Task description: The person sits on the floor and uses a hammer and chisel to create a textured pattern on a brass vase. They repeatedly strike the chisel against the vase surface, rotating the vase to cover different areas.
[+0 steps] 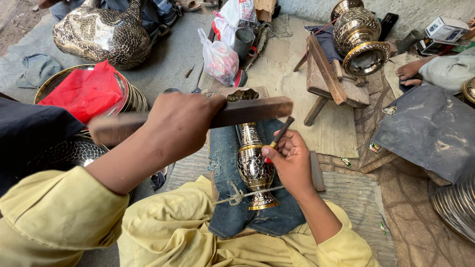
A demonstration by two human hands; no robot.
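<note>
An engraved brass vase (255, 170) lies on a folded denim cloth (222, 148) in front of my knees. A string (237, 197) runs across its foot. My left hand (178, 123) grips a long flat wooden bat (252, 111), held level above the vase's neck. My right hand (292, 158) pinches a thin chisel (283, 131) with a yellow band. Its lower end rests against the vase's body and its top points up toward the bat. The bat hides the mouth of the vase.
A larger engraved brass vase (358, 34) lies by a wooden stool (326, 74) at the back right. Another person's foot (410, 71) is beside it. On the left are a red cloth (86, 91) on metal trays and a big embossed vessel (104, 32). Plastic bags (220, 59) lie behind.
</note>
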